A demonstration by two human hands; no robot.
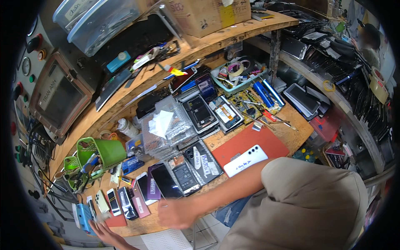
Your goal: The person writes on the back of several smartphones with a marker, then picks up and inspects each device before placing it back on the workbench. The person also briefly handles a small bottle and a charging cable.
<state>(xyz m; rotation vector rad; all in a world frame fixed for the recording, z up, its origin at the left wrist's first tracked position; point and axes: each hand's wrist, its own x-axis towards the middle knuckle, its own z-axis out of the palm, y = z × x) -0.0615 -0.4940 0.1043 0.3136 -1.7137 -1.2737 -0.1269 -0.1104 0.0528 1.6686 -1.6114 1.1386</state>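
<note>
My right hand [177, 213] is closed at the bench's front edge, below a black-screened phone [166, 181]. A small glint of metal shows at its fingers; what it holds, if anything, I cannot make out. At the lower left, my left hand [109, 236] has its fingers stretched out, fingertips beside a blue box-shaped device [84, 218]. A pale blurred shape lies just above those fingers. Between the hands is a row of phones: a white-framed one [113, 201], a dark one [127, 203] and a pink one [140, 203]. Near my right forearm, a white phone [246, 161] lies face down on a red mat [266, 141].
A green basket [106, 152] with tools stands at the left. Bubble-wrapped packs [168, 125], opened phones [227, 114] and a teal tray [227, 85] of tape rolls fill the back. A raised wooden shelf [216, 35] carries a cardboard box [204, 16]. Someone stands far right.
</note>
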